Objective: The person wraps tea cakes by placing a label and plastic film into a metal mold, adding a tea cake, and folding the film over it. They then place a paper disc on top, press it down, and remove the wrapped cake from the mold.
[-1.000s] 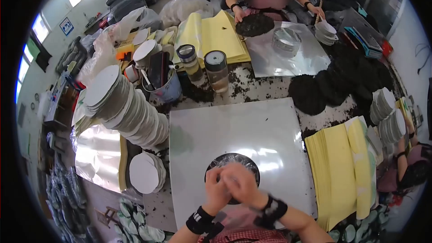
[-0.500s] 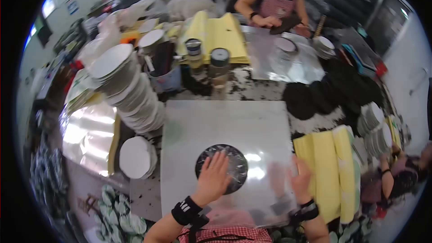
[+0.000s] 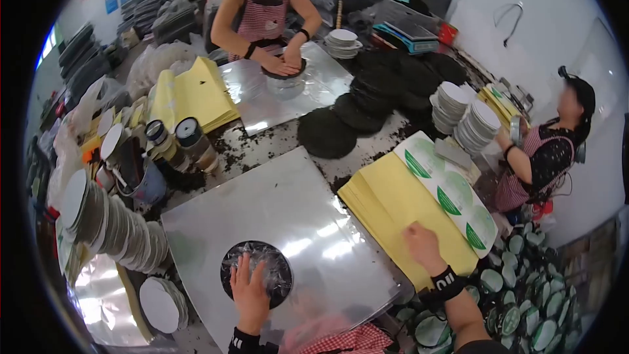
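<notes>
A flat black round cake (image 3: 278, 263) under crinkled clear plastic lies on the shiny metal sheet (image 3: 262, 200). My left hand (image 3: 251, 288) rests palm down on it, fingers spread. My right hand (image 3: 422, 246) is over the stack of yellow paper (image 3: 386, 206), to the right of the metal sheet. Its fingers are curled in, and whether anything is between them is hidden. White paper printed with green leaf shapes (image 3: 449, 190) lies along the far side of the yellow stack.
Black round cakes (image 3: 327, 132) lie in overlapping piles beyond the sheet. White disc stacks (image 3: 124, 233) lean at the left. Two jars (image 3: 190, 137) stand behind the sheet. A co-worker (image 3: 268, 26) presses a black cake opposite; another person (image 3: 540, 151) is at the right. Green-and-white packages (image 3: 524, 301) are heaped lower right.
The view has swung to the right. My right hand has moved from the metal sheet's edge onto the yellow paper and its fingers have curled. My left hand stays on the black cake.
</notes>
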The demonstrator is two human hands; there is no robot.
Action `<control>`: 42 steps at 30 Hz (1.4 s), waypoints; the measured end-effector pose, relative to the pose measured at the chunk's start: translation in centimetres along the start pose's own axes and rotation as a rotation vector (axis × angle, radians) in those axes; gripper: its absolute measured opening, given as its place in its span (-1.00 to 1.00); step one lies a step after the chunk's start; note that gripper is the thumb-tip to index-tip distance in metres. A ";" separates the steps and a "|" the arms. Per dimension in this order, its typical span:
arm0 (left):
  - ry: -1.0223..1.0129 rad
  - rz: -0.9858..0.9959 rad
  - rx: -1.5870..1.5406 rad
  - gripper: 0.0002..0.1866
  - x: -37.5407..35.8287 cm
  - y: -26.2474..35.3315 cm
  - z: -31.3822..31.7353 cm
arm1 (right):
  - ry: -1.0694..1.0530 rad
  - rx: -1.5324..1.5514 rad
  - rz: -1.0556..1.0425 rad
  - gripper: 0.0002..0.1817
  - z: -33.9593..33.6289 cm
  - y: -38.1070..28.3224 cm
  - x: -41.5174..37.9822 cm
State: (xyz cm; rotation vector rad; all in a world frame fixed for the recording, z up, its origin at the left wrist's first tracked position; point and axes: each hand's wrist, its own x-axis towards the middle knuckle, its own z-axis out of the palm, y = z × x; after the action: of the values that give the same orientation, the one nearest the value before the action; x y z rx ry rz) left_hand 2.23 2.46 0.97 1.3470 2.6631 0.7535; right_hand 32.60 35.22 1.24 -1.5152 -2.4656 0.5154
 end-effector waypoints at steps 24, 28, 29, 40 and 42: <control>0.060 -0.042 0.122 -0.24 -0.1 0.7 0.2 | 0.612 -0.087 0.086 -0.58 -16.3 16.1 8.4; -0.052 -0.080 0.113 -0.26 -0.1 1.5 -0.6 | -0.010 0.208 -0.709 -0.38 5.7 -13.5 -1.0; -0.067 -0.079 0.104 -0.26 0.3 1.3 -0.9 | -0.077 0.258 -0.900 -0.32 7.4 -17.8 -3.2; -0.050 -0.143 -0.905 -0.30 -2.1 -1.5 3.6 | -0.541 0.557 -1.023 -0.15 9.9 -25.2 -4.6; -0.027 -0.083 -0.782 -0.30 -1.3 -0.9 1.5 | -0.772 0.971 -0.676 -0.11 11.5 -28.4 -3.5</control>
State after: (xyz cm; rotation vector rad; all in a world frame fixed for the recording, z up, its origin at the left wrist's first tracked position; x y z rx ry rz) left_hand 2.78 1.58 -1.02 0.9969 2.0017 1.5189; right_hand 6.88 18.26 1.92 -0.0727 -2.2711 1.9800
